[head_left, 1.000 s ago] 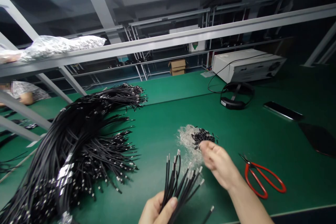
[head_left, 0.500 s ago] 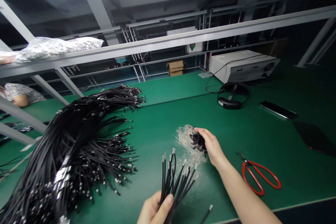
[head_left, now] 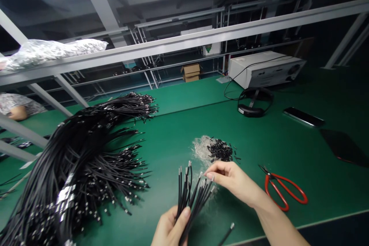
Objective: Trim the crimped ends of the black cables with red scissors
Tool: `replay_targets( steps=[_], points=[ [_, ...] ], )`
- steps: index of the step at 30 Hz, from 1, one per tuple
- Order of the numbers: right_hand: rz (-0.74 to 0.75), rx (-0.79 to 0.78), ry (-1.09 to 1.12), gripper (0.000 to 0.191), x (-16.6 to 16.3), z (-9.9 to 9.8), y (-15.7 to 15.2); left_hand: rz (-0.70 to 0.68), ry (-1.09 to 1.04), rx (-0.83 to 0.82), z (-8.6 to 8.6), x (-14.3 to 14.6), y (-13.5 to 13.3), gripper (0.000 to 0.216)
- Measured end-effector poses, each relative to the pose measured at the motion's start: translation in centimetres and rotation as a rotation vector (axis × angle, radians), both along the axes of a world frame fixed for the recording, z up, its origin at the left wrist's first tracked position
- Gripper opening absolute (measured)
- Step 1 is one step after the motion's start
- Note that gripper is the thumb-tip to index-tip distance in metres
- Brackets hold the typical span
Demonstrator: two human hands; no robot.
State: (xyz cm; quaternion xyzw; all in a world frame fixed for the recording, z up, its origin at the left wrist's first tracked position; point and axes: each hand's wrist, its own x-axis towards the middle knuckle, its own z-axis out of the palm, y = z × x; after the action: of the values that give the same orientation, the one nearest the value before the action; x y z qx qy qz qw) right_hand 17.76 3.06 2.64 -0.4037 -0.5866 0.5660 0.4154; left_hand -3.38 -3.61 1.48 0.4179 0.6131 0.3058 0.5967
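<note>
My left hand (head_left: 174, 225) is wrapped round a bunch of thin black cables (head_left: 193, 200). Their silver tips fan upward. At the tips on the bunch's right side, my right hand (head_left: 227, 178) has thumb and forefinger pinched on a cable end. Just beyond it, a heap of short black tube pieces (head_left: 220, 150) lies beside a tangle of clear, thin scraps (head_left: 202, 148). One loose cable (head_left: 227, 233) with a silver tip rests near the front edge. Red-handled cutters (head_left: 284, 188) lie with handles apart to the right of my right hand.
A large pile of black cables (head_left: 86, 153) covers the left of the green table (head_left: 170, 134). Toward the back right are a black headset (head_left: 255, 102), a phone (head_left: 304, 117) and a white box-shaped device (head_left: 265, 71). Behind the far-left posts shows another person's arm (head_left: 19, 112).
My right hand has come from the heap of black pieces down to the cable tips, uncovering the heap. My left hand keeps the bunch in nearly the same place.
</note>
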Motion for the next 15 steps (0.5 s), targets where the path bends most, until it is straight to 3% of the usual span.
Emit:
replay_targets(
  steps=[6,15],
  points=[
    [-0.026,0.185,-0.331,0.025,0.2,0.2,0.0,0.029,0.036,0.008,-1.1,-0.1,0.5,0.05],
    [-0.016,0.245,-0.152,0.006,-0.1,0.5,-0.8,0.028,0.042,0.066,-0.7,0.1,0.4,0.049]
  ],
)
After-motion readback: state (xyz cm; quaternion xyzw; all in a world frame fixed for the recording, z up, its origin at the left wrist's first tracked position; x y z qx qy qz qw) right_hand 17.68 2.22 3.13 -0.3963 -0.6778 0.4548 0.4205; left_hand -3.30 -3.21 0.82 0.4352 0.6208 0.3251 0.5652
